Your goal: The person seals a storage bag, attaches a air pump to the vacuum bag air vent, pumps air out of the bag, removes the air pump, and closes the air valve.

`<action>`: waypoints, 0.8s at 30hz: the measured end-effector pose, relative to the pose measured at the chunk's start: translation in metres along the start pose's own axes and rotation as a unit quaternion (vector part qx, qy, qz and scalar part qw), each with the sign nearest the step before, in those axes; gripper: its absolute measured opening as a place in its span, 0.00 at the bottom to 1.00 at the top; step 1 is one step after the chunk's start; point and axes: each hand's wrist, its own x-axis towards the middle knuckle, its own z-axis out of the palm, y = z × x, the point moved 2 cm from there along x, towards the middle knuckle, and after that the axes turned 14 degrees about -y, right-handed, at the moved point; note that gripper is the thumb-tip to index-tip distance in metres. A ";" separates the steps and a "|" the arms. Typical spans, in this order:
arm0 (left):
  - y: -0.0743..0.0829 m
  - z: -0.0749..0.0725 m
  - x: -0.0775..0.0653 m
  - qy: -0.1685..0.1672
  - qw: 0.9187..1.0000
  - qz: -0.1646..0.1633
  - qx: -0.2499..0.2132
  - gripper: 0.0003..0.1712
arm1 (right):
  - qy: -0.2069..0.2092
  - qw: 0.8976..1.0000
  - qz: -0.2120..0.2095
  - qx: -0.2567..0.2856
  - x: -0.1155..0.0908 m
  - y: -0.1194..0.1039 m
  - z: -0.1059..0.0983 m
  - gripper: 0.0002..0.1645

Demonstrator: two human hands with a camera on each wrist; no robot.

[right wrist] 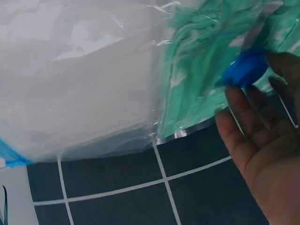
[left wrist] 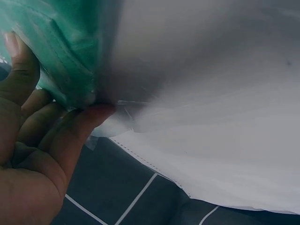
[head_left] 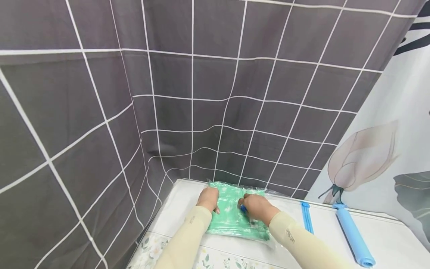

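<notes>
A clear plastic vacuum storage bag [head_left: 226,218] with folded green cloth inside lies flat on the white surface. My left hand [head_left: 209,200] holds its left edge; in the left wrist view the thumb [left wrist: 21,65] rests on top and the other fingers curl at the rim. On the bag's face is a round blue valve cap [right wrist: 244,68], pinched between the thumb and fingers of my right hand [head_left: 258,207]. The bag's clear end runs on to the right, toward a blue zip strip [head_left: 307,217].
Farther right lies a light-blue rolled tube [head_left: 354,237]. A dark curtain with a white grid [head_left: 215,74] hangs behind and at the left. At the far right hangs a pale cloth with a flower print [head_left: 356,160]. A leaf-patterned band [head_left: 215,259] runs along the front of the surface.
</notes>
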 end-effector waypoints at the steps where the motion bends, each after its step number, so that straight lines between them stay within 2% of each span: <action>1: -0.001 0.001 0.000 0.001 1.000 -0.004 0.001 0.37 | 0.002 1.000 -0.017 -0.006 -0.001 0.000 0.001 0.15; 3: -0.004 0.005 0.002 0.004 1.000 -0.011 0.006 0.38 | 0.003 0.999 -0.034 0.002 -0.002 0.001 0.002 0.19; 6: -0.004 0.004 0.000 0.001 1.000 -0.008 -0.001 0.37 | 0.011 0.998 -0.039 0.039 -0.001 0.007 0.004 0.19; 9: -0.002 0.002 -0.003 -0.001 1.000 -0.005 0.003 0.36 | 0.032 0.996 -0.046 0.076 0.008 0.017 0.016 0.10; 11: 0.000 0.000 -0.006 -0.002 1.000 -0.007 0.004 0.36 | 0.046 0.995 -0.048 0.074 0.026 0.032 0.037 0.09; 15: -0.002 0.002 -0.007 0.000 1.000 -0.005 0.008 0.37 | 0.069 0.994 -0.032 0.077 0.066 0.061 0.084 0.15; 17: -0.003 0.003 -0.007 0.009 1.000 -0.002 0.012 0.37 | 0.069 0.994 -0.018 0.081 0.082 0.071 0.100 0.17; 19: 0.000 -0.001 -0.012 0.009 1.000 -0.003 0.009 0.36 | 0.069 0.994 -0.005 0.087 0.087 0.072 0.102 0.20; 20: 0.004 -0.007 -0.020 0.006 1.000 -0.005 0.001 0.36 | 0.057 0.995 0.006 0.088 0.086 0.069 0.098 0.20; 22: 0.008 -0.012 -0.027 0.010 1.000 -0.001 0.001 0.35 | 0.051 0.996 0.013 0.067 0.085 0.068 0.096 0.19; 24: 0.015 -0.017 -0.038 0.007 1.000 -0.001 -0.003 0.35 | 0.027 0.997 0.008 0.068 0.057 0.049 0.065 0.15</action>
